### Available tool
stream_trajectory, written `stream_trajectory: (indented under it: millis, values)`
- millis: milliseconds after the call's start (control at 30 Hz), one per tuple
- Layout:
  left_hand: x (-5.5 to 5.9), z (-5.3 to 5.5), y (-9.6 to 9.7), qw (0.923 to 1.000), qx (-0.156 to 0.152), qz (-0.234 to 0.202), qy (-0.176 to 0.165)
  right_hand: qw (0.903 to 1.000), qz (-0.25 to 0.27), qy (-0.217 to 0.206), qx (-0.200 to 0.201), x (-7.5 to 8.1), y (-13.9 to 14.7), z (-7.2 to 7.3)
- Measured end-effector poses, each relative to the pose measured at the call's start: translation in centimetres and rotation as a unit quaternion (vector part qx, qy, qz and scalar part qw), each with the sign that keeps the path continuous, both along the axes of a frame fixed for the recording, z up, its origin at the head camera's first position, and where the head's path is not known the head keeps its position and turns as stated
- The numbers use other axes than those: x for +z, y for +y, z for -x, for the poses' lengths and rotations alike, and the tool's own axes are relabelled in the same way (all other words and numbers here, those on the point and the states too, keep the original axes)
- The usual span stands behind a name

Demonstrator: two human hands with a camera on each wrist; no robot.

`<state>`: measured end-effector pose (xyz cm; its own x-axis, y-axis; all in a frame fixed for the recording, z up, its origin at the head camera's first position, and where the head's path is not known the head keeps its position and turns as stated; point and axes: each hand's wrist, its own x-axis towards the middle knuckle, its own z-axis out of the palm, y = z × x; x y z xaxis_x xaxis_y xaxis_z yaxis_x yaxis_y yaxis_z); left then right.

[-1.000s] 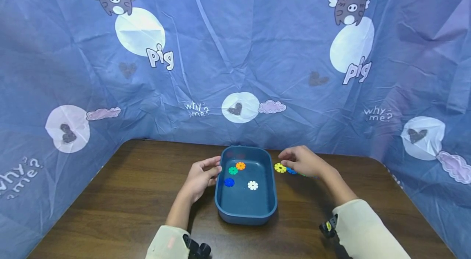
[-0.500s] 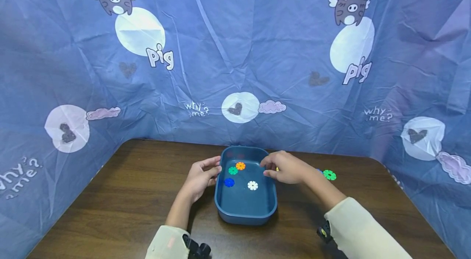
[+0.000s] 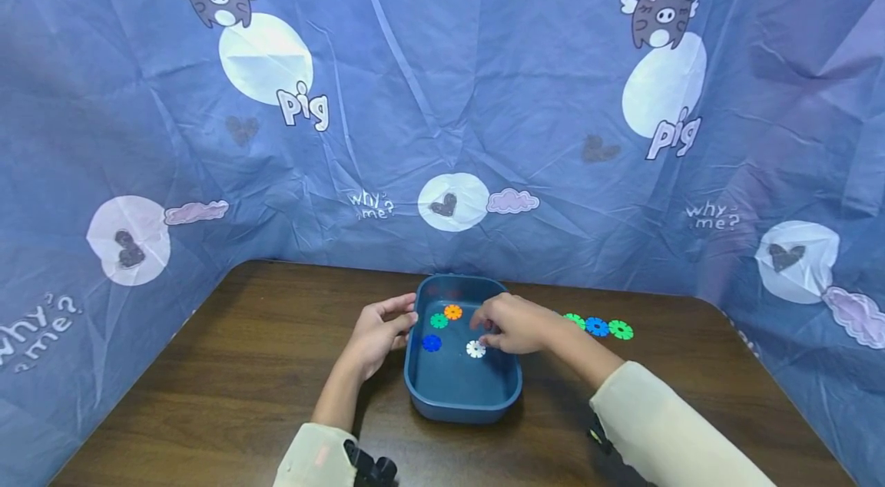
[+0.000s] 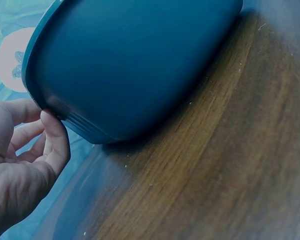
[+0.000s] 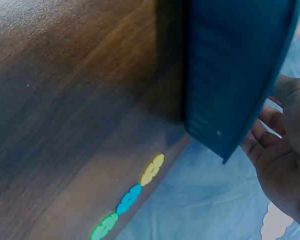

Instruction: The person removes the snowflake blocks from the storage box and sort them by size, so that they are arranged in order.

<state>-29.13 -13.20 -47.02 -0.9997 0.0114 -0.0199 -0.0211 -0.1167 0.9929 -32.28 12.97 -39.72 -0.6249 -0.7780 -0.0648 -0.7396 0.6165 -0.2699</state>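
A dark blue rectangular plastic bin [image 3: 462,391] stands on the table. My left hand [image 3: 373,333] grips its left rim; in the left wrist view, the thumb and index finger [image 4: 26,110] meet at the bin's edge. Inside lie notched snowflake discs: orange [image 3: 452,312], green [image 3: 439,320], blue [image 3: 432,343] and white [image 3: 475,349]. My right hand [image 3: 515,324] reaches over the right rim into the bin, thumb close to the white disc, with a gap between thumb and index finger. In the right wrist view, its fingertips [image 5: 250,140] are partly hidden by the bin wall.
A row of discs lies on the table right of the bin, including a light green disc [image 3: 574,321], a blue disc [image 3: 597,326] and a green disc [image 3: 621,329]. The right wrist view shows a yellow disc [image 5: 152,170] at the row's near-bin end. A blue printed curtain [image 3: 449,126] hangs behind.
My right hand has moved left from the row of discs, across the rim and into the bin beside the white disc. The left hand has stayed at the bin's left rim.
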Motion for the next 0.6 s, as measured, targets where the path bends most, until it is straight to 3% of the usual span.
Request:
stream_trajectory:
  millis: [300, 600]
  values:
    - [0.1, -0.1, 0.0, 1.0, -0.003, 0.004, -0.001, 0.9979, -0.049, -0.043, 0.005, -1.4, -1.3, 0.5]
    - [0.0, 0.0, 0.0, 1.0, -0.003, 0.005, -0.004, 0.9945, -0.088, -0.048, -0.029, -1.8, -2.7, 1.5]
